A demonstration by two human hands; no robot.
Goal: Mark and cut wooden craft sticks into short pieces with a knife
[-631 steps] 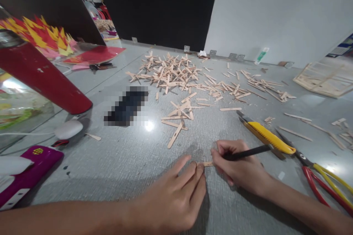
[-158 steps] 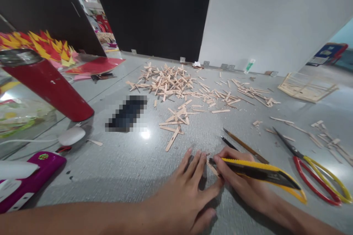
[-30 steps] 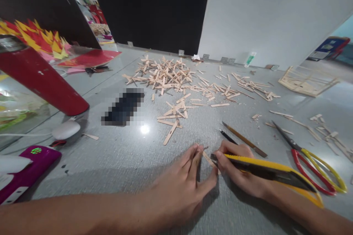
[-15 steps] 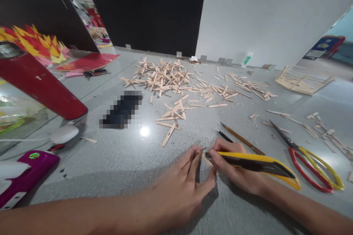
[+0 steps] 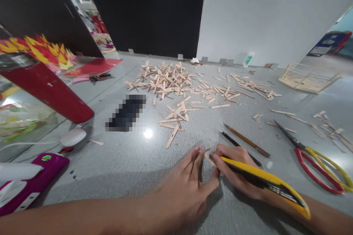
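A small wooden craft stick lies on the grey table near the front. My left hand presses it down, with fingertips at its far end and the thumb at its near end. In my right hand is a yellow and black utility knife, its handle slanting back toward my wrist. The knife's tip is at the stick, between both hands; whether the blade is cutting into the wood I cannot tell. Just beyond my right hand lie a black pen and a brown pencil-like tool.
Piled craft sticks spread across the table's back. Scissors lie at right, before a small stick frame. At left are a red flask, a purple device, a white charger and a pixelated dark object.
The knife handle has swung so its rear end is lower and nearer me. My left hand still presses the stick. The whole view has shifted slightly.
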